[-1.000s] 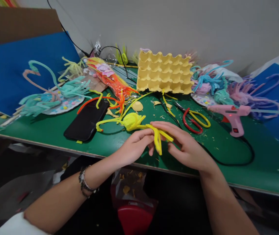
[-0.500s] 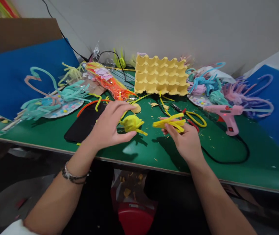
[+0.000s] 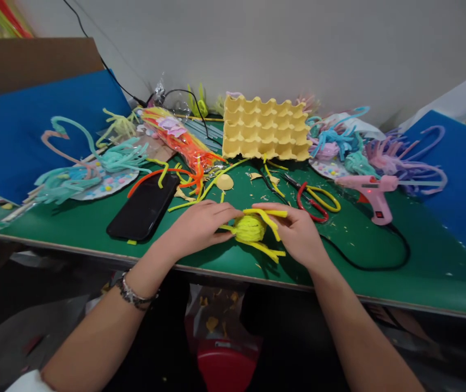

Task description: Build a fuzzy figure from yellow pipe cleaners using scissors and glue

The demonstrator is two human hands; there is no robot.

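Just above the front part of the green table, my left hand [image 3: 198,227] pinches the left side of a yellow pipe-cleaner ball [image 3: 250,228]. Loose ends stick out from the ball to the left and lower right. On its other side is my right hand [image 3: 301,233], closed on yellow pipe-cleaner pieces [image 3: 271,219] that lie against the top of the ball. Its fingertips are partly hidden behind them. Behind my hands, a round yellow disc [image 3: 225,182] lies on the table.
A black phone [image 3: 143,209] lies left. To the right are red-and-yellow-handled scissors [image 3: 312,200] and a pink glue gun [image 3: 374,193] with a black cord. A yellow egg tray [image 3: 265,128] stands at the back, between pipe-cleaner swans [image 3: 94,163] and other fluffy figures [image 3: 400,158].
My hands have come together: the left one has brought the yellow ball right and toward me, and the right one has moved its yellow pieces against it. The phone is less covered.
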